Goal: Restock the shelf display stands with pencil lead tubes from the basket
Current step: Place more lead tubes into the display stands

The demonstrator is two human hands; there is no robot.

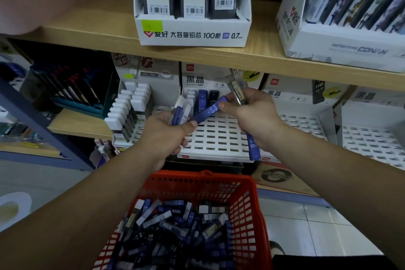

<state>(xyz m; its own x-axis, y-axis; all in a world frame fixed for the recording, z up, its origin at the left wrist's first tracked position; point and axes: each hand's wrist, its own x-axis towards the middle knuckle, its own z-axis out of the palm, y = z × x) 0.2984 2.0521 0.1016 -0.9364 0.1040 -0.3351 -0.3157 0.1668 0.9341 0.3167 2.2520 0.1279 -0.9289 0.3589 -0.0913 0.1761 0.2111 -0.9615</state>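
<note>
Above the red lattice-walled basket [258, 204], heaped with slim rectangular lead tubes [175, 232], both hands pinch one blue tube [210, 110]. The left hand [166, 136] grip also clasps more tubes [180, 109]. The right hand [252, 116] grip also clasps a clear tube [237, 92], before the white slotted display stand [219, 136].

Upper wood shelf [87, 28]: white 0.7mm lead box [192, 34] mid, Conan box [339, 45] rt. Below: slotted display stands [219, 136] in row.
</note>
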